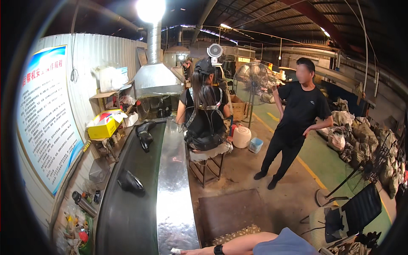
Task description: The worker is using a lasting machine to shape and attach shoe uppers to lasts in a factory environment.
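My right hand (pixel 193 252) shows only in part at the lower edge, over the near end of a shiny metal ledge (pixel 175 187). A small white piece (pixel 176 250) sits at its fingertips, and the fingers look closed on it; what it is I cannot make out. The forearm comes in from the right, with a black wristwatch (pixel 218 250) and a blue-grey sleeve. My left hand is out of view. Left of the ledge runs a dark conveyor belt (pixel 127 221). On it lie a black shoe (pixel 131 182) and, farther off, more black footwear (pixel 145 137).
A person on a stool (pixel 206 102) sits beside the belt; another person (pixel 297 112) stands at right, hands on hips. A metal hood (pixel 157 78) covers the far belt. Shelves with a yellow box (pixel 105 124) and a flask (pixel 83 204) line the left. A chair (pixel 361 210) stands lower right.
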The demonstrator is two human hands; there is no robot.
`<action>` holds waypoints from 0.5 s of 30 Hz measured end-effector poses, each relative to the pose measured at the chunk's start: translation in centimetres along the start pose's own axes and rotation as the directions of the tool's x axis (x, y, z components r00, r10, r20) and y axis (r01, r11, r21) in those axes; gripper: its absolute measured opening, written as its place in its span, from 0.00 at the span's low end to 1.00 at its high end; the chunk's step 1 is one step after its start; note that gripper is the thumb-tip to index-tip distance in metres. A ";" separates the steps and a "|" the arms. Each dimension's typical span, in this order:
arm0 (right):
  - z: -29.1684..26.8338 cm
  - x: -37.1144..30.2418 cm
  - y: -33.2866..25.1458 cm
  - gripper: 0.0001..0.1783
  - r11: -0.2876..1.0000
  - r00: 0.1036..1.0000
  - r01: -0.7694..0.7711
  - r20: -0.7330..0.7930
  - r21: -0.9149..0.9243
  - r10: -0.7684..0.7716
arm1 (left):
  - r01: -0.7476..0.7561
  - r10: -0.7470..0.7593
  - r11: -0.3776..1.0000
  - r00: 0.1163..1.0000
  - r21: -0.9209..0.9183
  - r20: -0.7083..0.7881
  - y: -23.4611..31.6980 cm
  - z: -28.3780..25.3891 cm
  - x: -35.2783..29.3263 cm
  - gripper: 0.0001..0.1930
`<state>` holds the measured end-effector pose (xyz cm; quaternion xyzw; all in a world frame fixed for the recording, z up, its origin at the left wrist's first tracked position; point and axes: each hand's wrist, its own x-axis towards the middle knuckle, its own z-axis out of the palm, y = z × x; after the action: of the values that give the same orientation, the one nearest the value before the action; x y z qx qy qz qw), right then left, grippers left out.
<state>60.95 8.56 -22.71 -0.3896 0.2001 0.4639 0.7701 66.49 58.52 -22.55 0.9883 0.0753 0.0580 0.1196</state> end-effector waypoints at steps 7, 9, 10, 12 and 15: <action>-1.8 4.1 0.7 0.16 0.989 0.979 0.040 0.194 0.140 -0.067 | 0.184 -0.203 0.946 0.978 0.268 0.045 4.2 -5.6 -7.4 0.44; 0.4 -0.1 -2.0 0.25 0.999 0.997 0.017 0.077 -0.038 -0.014 | 0.241 -0.279 0.903 0.959 0.356 0.058 6.0 -7.3 -10.8 0.45; -4.4 6.0 0.2 0.23 0.979 0.976 0.084 0.183 0.187 -0.119 | 0.246 -0.295 0.885 0.953 0.396 0.066 7.5 -8.0 -11.8 0.46; -3.8 6.4 -0.2 0.37 0.962 0.983 -0.053 0.186 0.266 0.003 | 0.304 -0.382 0.819 0.921 0.486 0.069 8.2 -9.7 -15.0 0.48; -2.4 5.4 -1.5 0.36 0.985 0.974 -0.094 0.220 0.148 0.060 | 0.393 -0.516 0.705 0.855 0.590 0.047 10.3 -11.6 -19.9 0.50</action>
<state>65.07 9.34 -27.19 -0.2672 0.1667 0.5153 0.7970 46.81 48.04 -10.71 0.9291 0.3184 -0.1021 -0.1580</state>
